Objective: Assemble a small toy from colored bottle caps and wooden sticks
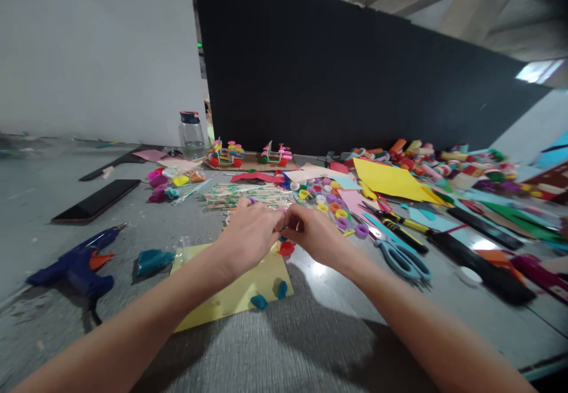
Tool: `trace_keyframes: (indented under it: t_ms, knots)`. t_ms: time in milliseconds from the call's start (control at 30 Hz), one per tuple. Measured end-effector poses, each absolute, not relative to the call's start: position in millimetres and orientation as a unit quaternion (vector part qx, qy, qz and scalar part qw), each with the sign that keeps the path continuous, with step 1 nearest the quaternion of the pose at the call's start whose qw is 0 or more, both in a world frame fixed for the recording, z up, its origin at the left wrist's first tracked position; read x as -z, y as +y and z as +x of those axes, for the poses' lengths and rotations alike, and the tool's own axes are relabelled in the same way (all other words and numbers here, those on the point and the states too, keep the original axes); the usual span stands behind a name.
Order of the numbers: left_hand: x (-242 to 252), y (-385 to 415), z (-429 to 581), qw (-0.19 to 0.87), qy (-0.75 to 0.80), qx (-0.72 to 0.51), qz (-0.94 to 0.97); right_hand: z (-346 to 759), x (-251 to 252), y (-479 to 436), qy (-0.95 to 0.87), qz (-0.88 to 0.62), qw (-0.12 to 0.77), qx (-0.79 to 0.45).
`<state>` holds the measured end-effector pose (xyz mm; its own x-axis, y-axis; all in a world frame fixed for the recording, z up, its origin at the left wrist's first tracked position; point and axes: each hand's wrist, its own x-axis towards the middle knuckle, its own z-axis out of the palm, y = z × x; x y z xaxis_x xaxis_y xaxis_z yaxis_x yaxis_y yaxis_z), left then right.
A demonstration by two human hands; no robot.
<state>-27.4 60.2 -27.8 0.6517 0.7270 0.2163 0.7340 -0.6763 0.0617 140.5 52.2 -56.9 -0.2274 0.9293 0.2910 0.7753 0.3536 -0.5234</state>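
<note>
Over the yellow paper [231, 286], my left hand [248, 233] and my right hand [313, 233] meet with their fingertips pinched together. Both are closed; what they hold is mostly hidden, with only a speck of blue showing below the fingers. A red bottle cap [287, 248] lies just under the fingertips. Two small teal lumps that look like modelling clay, one [258, 302] left of the other [282, 289], sit near the paper's front edge. A bag of teal clay [154, 261] rests at the paper's left side.
Left are a blue glue gun [84, 263] and a black phone [97, 199]. Wooden sticks [239, 196] lie beyond my hands, with small assembled models [226, 153] behind. Right are coloured bottle caps [341, 212], scissors [403, 258], a cutter [406, 236] and yellow sheets [390, 180].
</note>
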Motion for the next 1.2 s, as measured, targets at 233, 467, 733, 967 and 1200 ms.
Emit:
trace_keyframes:
  t_ms: [233, 467, 733, 967, 1200]
  knots:
    - [32, 65, -29, 0.018, -0.412, 0.11, -0.904, 147, 60, 57, -0.785, -0.52, 0.295, -0.164]
    - [31, 65, -28, 0.016, -0.419, 0.103, -0.902, 147, 62, 60, -0.749, -0.544, 0.319, -0.203]
    - [34, 70, -32, 0.008, -0.416, 0.107, -0.903, 150, 63, 62, -0.771, -0.52, 0.311, -0.198]
    - [34, 69, -34, 0.009, -0.403, 0.105, -0.909, 149, 63, 62, -0.751, -0.542, 0.326, -0.19]
    - [38, 74, -36, 0.0, -0.407, 0.126, -0.905, 152, 65, 63, -0.773, -0.524, 0.309, -0.181]
